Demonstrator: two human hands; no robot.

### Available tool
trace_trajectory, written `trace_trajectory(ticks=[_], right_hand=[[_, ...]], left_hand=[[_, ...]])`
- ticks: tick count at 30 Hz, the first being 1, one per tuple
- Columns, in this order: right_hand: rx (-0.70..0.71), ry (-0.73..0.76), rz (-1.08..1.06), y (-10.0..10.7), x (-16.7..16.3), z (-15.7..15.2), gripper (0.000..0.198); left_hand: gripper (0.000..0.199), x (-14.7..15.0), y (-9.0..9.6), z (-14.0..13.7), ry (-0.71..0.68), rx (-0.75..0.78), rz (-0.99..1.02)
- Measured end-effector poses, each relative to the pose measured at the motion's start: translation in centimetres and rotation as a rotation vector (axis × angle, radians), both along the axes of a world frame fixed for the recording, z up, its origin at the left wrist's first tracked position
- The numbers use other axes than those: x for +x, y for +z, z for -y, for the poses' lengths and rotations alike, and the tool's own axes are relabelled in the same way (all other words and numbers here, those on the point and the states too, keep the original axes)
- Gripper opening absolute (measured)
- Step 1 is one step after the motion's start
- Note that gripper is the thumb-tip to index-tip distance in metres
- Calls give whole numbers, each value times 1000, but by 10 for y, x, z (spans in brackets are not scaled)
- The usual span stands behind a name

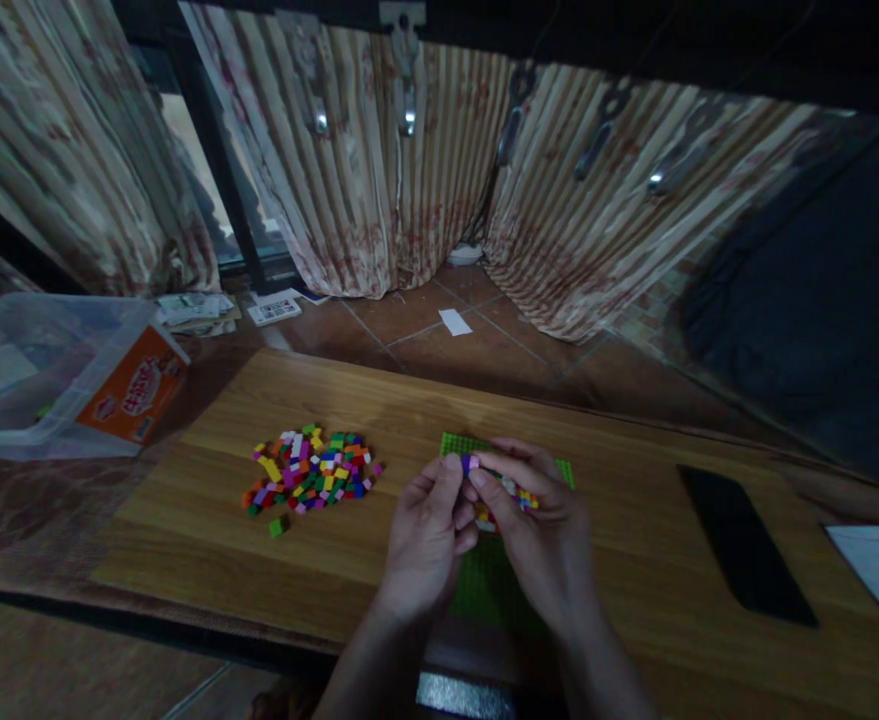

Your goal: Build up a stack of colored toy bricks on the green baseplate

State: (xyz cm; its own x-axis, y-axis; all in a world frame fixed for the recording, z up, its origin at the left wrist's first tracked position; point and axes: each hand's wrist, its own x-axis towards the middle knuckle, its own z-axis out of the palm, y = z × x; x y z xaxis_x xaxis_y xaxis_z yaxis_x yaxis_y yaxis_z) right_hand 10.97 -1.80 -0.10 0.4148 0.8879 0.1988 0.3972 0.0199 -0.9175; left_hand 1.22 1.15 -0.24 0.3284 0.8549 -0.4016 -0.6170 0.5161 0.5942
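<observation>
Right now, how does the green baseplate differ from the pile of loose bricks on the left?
The baseplate is one flat green sheet; the brick pile is many small pieces in mixed colours. The left hand and right hand partly hide the baseplate, while the pile is uncovered. Both rest on the wooden board.

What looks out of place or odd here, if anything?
Two small things: a white paper lies alone on the tiles beyond the table, perhaps dropped, and a green brick sits apart from the pile, as if strayed. I see no clear damage.
</observation>
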Motion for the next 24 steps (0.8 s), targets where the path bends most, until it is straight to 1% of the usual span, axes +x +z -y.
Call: trace_trajectory(ticks=[4,6,10,12,15,18,20,22,24], right_hand=[[-29,55,-99,7,-1,0,15],[-31,59,-125,10,-1,1,15],[-71,41,-169,14,-2,2,16],[-97,49,-234,14,-2,2,17],[-88,40,-341,12,-2,2,17],[-86,43,-470,11,-3,0,16],[-85,36,-572,11,0,0,16],[-71,-16,-631,12,8,-1,15],[-38,-111,-583,11,21,-2,14]], left_hand=[[41,1,-2,2,20,114,-116],[39,1,-3,3,25,164,-162],[36,2,-3,5,16,217,-231],[35,2,-2,6,14,243,-267],[34,1,-1,6,23,278,-296],[36,2,1,7,25,269,-283],[37,2,2,7,15,236,-253],[39,3,2,6,5,190,-213],[40,3,0,4,15,139,-164]])
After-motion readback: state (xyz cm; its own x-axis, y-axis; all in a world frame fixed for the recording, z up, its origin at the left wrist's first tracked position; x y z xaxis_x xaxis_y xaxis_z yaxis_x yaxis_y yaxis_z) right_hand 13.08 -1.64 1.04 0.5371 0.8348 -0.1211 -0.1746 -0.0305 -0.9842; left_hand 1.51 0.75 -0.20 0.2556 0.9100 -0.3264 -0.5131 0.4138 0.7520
